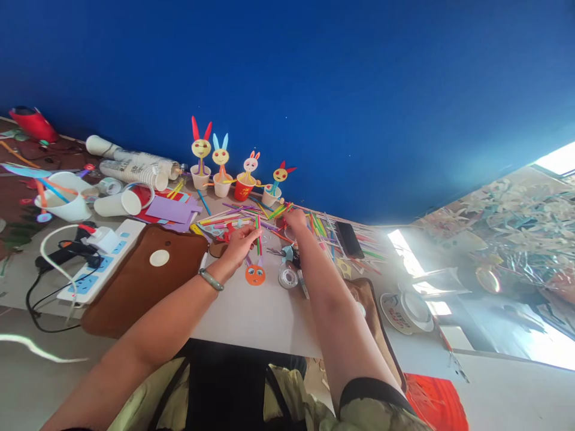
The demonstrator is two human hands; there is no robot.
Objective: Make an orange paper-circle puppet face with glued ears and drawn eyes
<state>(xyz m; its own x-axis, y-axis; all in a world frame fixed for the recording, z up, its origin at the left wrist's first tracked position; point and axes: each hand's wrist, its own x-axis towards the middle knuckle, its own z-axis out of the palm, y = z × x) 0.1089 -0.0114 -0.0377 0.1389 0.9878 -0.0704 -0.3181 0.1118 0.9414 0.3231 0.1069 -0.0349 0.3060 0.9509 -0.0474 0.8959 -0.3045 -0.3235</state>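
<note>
My left hand [240,242] is closed on a small bundle of coloured straws [259,234], held upright above an orange paper face [255,275] that lies on the white table [251,317]. A grey bracelet sits on that wrist. My right hand [295,220] reaches further back into a pile of loose coloured straws [269,212]; its fingers are curled down among them and what they grip is hidden. A roll of clear tape [288,276] lies just in front of the right forearm.
Several paper-cup rabbits [220,173] stand in a row at the blue wall. A stack of paper cups [135,170], purple paper [173,211], a power strip [101,257], a glue gun [67,254], a brown pad [144,278] lie left. A phone [349,239] lies right.
</note>
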